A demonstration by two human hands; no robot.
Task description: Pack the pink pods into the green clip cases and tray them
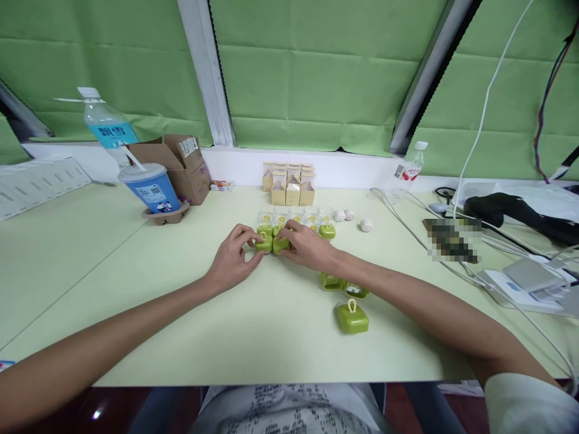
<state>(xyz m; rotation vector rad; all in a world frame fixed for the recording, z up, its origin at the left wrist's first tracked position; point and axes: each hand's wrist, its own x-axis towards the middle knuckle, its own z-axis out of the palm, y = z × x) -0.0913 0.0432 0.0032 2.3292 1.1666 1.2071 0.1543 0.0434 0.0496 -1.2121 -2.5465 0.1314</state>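
Note:
Small green cases with pale loops stand grouped at the middle of the table. My left hand (237, 256) has its thumb and fingers closed around the left side of the front-left green case (263, 244). Beside it, my right hand (308, 246) pinches another green case (280, 245), partly covered by the fingers. Just behind are clear round containers (296, 214) with yellow spots inside. One more green case (327, 231) sits right of the group. Below my right forearm lie an opened green case (332, 282) and a second opened one (356, 290), with a closed green case (353, 317) nearer me.
Small cream boxes (292, 190) stand at the back. White round pieces (366, 225) lie right of the containers. To the left are a blue cup (156, 191), a cardboard box (192, 175) and a water bottle (108, 126). Cables and a white device (520, 292) occupy the right.

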